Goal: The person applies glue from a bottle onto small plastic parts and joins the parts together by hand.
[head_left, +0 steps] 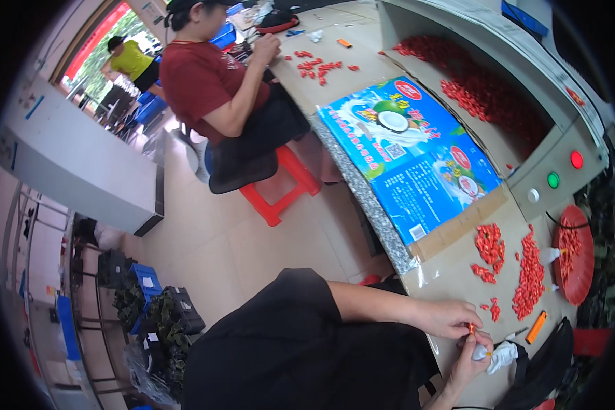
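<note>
1. Surface (444, 281), pale, stretching from the far end of the room to the person's own hands.
2. Grey machine (556, 156), standing on the surface; red pieces are heaped inside its wide opening, and its front panel carries a red, a green and a white button.
3. Co-worker (201, 85) in a dark red shirt, seated on a red stool (276, 198) at the far part of the surface, near scattered red pieces.
4. Blue printed cardboard (413, 157), lying flat before the machine's opening.
5. Red plate (582, 277), holding more red pieces, near the surface's right side.
6. Long pile (528, 283) of red pieces, between the plate and smaller clusters.
7. Left hand (449, 319), reaching in from the left, fingertips pinching a small red piece.
8. Right hand (468, 360), below it, thumb and finger meeting at the same piece.
9. White tissue (503, 357), just beside the right hand; an orange knife (536, 328) lies near.
10. White bottle (481, 352), small, against the right hand's fingers; whether gripped cannot be told.
11. Small red piece (471, 329), located between both hands' fingertips.
</note>
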Demonstrator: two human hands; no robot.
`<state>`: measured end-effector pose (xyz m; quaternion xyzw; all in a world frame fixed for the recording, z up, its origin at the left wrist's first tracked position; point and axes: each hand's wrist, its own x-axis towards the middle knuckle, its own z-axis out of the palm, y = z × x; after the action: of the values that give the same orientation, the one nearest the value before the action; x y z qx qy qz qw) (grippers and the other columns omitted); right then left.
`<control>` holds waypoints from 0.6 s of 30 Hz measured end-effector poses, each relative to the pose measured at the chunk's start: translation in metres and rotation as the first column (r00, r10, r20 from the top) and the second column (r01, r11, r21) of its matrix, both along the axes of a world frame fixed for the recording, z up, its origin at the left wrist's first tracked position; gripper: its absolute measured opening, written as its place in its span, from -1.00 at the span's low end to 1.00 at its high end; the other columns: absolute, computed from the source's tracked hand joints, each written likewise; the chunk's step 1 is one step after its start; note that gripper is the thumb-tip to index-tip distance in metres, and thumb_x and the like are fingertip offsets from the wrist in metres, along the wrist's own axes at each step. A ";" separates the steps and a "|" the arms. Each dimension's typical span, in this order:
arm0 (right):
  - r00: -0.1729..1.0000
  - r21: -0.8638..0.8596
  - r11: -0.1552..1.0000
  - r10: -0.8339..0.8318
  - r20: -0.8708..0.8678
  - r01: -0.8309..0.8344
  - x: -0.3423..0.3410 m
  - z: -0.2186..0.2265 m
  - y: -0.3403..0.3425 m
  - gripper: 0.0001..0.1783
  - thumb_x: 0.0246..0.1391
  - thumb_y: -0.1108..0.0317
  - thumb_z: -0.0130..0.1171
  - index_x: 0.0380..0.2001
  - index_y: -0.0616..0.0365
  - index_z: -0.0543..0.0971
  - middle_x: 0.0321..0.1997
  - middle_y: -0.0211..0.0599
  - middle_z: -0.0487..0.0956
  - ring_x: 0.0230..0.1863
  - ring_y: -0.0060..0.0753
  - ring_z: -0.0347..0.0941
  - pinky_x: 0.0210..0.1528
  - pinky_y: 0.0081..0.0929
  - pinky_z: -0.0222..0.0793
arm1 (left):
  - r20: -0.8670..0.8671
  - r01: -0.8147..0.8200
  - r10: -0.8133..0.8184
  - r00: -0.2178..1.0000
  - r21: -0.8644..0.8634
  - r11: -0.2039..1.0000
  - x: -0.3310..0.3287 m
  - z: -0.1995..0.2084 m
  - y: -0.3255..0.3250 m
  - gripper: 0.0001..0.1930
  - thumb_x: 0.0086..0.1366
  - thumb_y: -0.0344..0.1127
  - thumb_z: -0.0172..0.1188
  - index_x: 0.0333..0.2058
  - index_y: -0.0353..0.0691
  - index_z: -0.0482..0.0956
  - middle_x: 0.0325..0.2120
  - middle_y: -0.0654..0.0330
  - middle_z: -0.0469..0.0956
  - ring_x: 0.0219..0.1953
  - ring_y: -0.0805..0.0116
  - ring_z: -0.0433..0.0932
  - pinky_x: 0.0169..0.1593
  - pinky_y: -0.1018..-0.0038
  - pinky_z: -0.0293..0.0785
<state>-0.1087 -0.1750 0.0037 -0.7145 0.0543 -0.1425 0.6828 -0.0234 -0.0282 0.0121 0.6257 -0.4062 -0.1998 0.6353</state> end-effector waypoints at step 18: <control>0.998 -0.067 0.996 -0.055 0.035 0.057 0.018 0.009 0.011 -0.92 -0.20 0.60 0.08 -0.57 0.25 0.40 -0.54 -0.34 0.41 -0.49 -0.56 0.33 -0.42 -0.64 0.22 | -0.096 -0.037 0.051 0.994 0.149 0.988 0.007 0.001 0.000 -0.69 0.08 -0.61 -0.05 -0.15 -0.30 0.39 -0.36 0.23 0.32 -0.38 0.58 0.35 -0.35 0.68 0.33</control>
<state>-0.0908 -0.1643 0.0132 -0.7330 0.0582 -0.1753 0.6546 -0.0168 -0.0278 0.0130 0.6690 -0.3445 -0.2460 0.6110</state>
